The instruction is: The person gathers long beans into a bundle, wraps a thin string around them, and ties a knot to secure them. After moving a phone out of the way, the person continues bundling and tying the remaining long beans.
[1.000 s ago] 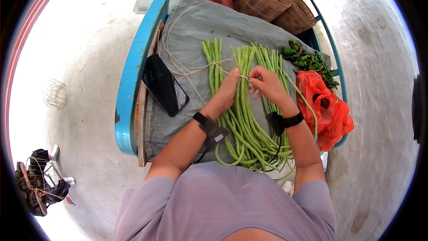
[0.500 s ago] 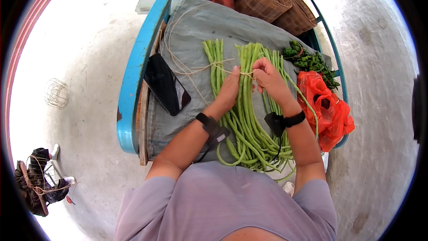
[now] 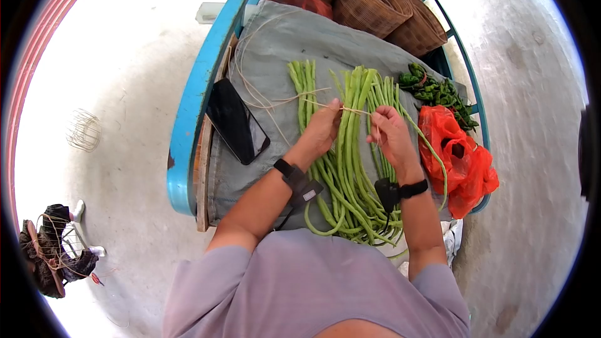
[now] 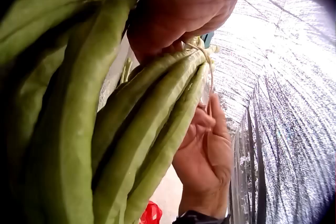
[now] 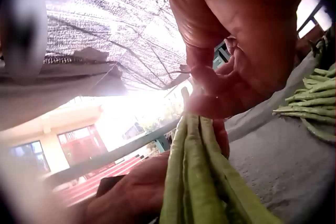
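My left hand (image 3: 320,129) grips the middle bunch of green long beans (image 3: 352,150) from its left side, thumb near the top by the twine (image 3: 357,111). That thin, pale twine crosses the bunch below its upper ends. To the right, my right hand (image 3: 393,134) pinches the twine's end between thumb and fingers, and a loose tail hangs down. The left wrist view has the right hand (image 4: 203,163) beyond the beans, twine running to it. In the right wrist view the left hand (image 5: 139,184) lies behind and under the beans.
Another tied bunch (image 3: 302,91) lies to the left, more beans (image 3: 383,97) to the right. A phone (image 3: 235,122) and loose twine lie at the left. Green peppers (image 3: 438,91) and a red plastic bag (image 3: 454,163) sit at the right; wicker baskets (image 3: 372,3) stand behind.
My right hand has moved from over the bunch out to the right, drawing the twine straight across the beans. My left hand keeps its hold on the bunch.
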The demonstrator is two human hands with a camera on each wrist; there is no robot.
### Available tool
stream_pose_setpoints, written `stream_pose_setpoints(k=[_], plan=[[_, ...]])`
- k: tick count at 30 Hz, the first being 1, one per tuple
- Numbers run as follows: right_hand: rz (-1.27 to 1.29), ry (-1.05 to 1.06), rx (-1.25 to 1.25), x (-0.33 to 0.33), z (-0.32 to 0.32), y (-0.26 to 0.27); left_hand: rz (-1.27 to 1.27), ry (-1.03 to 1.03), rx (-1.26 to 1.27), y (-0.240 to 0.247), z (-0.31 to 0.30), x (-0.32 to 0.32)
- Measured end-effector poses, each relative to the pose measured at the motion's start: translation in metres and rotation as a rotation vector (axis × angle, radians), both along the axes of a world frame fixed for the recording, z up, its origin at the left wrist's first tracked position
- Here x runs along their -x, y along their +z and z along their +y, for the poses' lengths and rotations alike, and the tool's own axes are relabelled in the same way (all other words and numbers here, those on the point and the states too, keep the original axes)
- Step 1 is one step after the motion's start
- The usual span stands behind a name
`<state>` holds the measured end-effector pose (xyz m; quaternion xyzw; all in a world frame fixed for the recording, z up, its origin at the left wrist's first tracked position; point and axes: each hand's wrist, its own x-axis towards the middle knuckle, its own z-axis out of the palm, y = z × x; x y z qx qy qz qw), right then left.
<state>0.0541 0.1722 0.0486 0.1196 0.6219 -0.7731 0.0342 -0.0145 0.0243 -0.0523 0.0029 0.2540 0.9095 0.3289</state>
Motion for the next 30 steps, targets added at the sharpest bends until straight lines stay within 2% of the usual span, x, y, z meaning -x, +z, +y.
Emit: stream_pose_setpoints(k=[3,6,9,13,15,19,21,24,25,27,30], plan=[[0.041,0.085,-0.504,-0.016,-0.01,-0.003,0.021,-0.093,-0.072,0.017,-0.013,-0.004],[-0.073,0.32,-0.314,-0.023,-0.014,-0.005,0.065,-0.109,-0.154,0.03,-0.016,-0.005],[-0.15,0.388,-0.242,-0.027,-0.013,-0.012,0.041,-0.154,-0.173,0.043,-0.024,-0.009],[-0.35,0.558,-0.267,-0.036,-0.014,-0.015,0.029,-0.15,-0.18,0.035,-0.018,-0.011],[-0.297,0.407,-0.261,-0.046,-0.021,-0.011,0.043,-0.215,-0.278,0.03,-0.017,-0.009],[-0.241,0.093,-0.226,-0.052,-0.034,0.017,0.044,-0.026,-0.097,0.035,-0.01,-0.01],[-0.203,-0.017,-0.409,-0.047,-0.03,0.025,0.033,0.123,0.058,0.032,-0.009,-0.014],[-0.084,-0.155,-0.726,-0.027,-0.019,0.027,0.045,0.323,0.151,0.031,-0.011,-0.012],[-0.135,-0.179,-0.789,-0.016,-0.017,0.023,0.071,0.433,0.223,0.033,-0.012,-0.013],[-0.239,-0.227,-0.91,0.004,-0.018,0.003,0.126,0.654,0.367,0.038,-0.013,-0.018],[-0.094,-0.22,-1.328,0.023,-0.032,-0.053,0.331,0.799,0.662,0.036,-0.011,-0.019]])
